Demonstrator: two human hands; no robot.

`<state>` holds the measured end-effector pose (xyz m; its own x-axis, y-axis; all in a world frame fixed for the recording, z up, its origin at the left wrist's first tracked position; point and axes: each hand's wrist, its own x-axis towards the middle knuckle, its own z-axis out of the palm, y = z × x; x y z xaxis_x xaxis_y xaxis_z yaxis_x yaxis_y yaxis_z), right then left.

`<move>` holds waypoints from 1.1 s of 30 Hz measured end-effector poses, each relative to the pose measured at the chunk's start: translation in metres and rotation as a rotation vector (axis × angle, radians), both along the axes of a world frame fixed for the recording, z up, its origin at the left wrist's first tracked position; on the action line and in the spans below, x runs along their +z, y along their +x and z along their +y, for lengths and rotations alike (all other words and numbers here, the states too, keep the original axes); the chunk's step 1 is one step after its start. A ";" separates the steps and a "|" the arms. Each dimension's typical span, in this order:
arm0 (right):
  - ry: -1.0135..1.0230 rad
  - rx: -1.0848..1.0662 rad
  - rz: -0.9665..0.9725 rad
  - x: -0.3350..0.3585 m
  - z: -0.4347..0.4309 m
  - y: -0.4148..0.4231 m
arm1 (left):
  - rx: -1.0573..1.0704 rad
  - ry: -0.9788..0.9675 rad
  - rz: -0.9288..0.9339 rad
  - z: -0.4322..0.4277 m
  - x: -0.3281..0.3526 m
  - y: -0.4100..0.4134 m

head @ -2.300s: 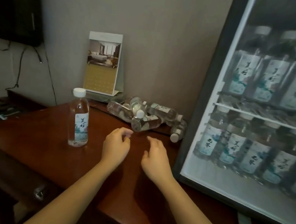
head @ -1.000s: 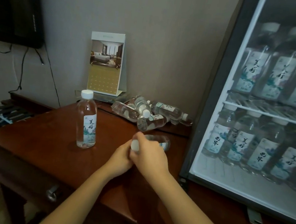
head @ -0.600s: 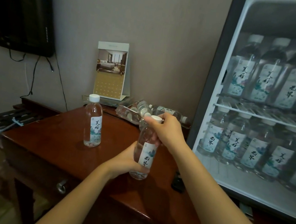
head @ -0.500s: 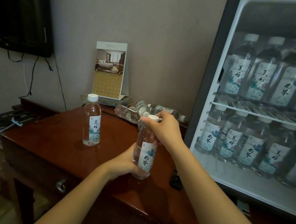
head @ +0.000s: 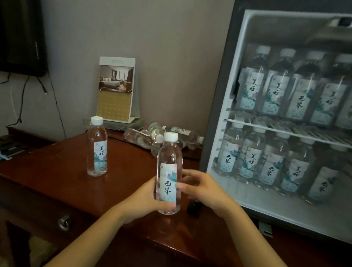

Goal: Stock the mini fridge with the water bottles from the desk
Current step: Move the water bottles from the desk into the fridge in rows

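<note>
- Held bottle (head: 168, 172) is upright over the front of the desk (head: 55, 162), just left of the mini fridge (head: 222, 94); cannot tell if its base touches the wood
- Your left hand (head: 139, 198) wraps the lower body from the left, and your right hand (head: 203, 190) curls its fingers onto the label's right side; both are closed on this bottle, nothing else in either
- Looks full, so some weight; thin clear plastic will likely give if you squeeze, and the label may be slick. Grip mid-body at the label, not the cap
- Fridge: wire shelf (head: 293, 133), a row of upright bottles above and another below; looks near full, free slots hard to spot. The front seems to be glass, cannot tell if it's shut
- Left on the desk: standing bottle (head: 98, 147) well to the left, pile of lying bottles (head: 147, 137) at the back by the wall
</note>
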<state>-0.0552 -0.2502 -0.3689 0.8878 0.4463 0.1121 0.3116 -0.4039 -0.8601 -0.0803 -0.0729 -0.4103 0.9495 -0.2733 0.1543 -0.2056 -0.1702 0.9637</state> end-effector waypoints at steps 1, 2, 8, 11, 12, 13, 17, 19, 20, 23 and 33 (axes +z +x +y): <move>0.018 0.008 0.015 -0.004 -0.008 -0.005 | -0.022 -0.018 -0.025 -0.007 0.008 -0.002; 0.063 0.004 0.030 -0.005 -0.016 -0.009 | -0.050 -0.035 -0.051 -0.015 0.016 -0.003; 0.336 -0.130 -0.041 0.025 -0.069 -0.043 | -0.134 -0.071 -0.175 -0.068 0.058 -0.012; 0.387 -0.212 -0.126 0.044 -0.090 -0.060 | -0.147 -0.145 -0.243 -0.098 0.076 -0.025; 0.404 -0.238 -0.159 0.050 -0.097 -0.067 | -0.158 -0.175 -0.263 -0.109 0.081 -0.029; 0.416 -0.261 -0.195 0.056 -0.106 -0.075 | -0.171 -0.200 -0.282 -0.121 0.085 -0.034; 0.448 -0.330 -0.344 0.087 -0.144 -0.115 | -0.248 -0.248 -0.393 -0.167 0.116 -0.057; 0.464 -0.381 -0.408 0.102 -0.164 -0.138 | -0.287 -0.260 -0.465 -0.192 0.135 -0.071; 0.472 -0.403 -0.435 0.110 -0.175 -0.150 | -0.310 -0.271 -0.491 -0.205 0.144 -0.079; 0.476 -0.466 -0.524 0.133 -0.204 -0.188 | -0.418 -0.327 -0.547 -0.245 0.169 -0.102; 0.308 -0.730 -0.812 0.190 -0.292 -0.298 | -0.577 -0.438 -0.710 -0.373 0.229 -0.174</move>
<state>-0.3529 -0.5427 -0.1787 0.5393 -0.2944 0.7889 0.5994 -0.5239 -0.6052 -0.2545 -0.4455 -0.1811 0.3406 -0.4448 0.8284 -0.6943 0.4751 0.5406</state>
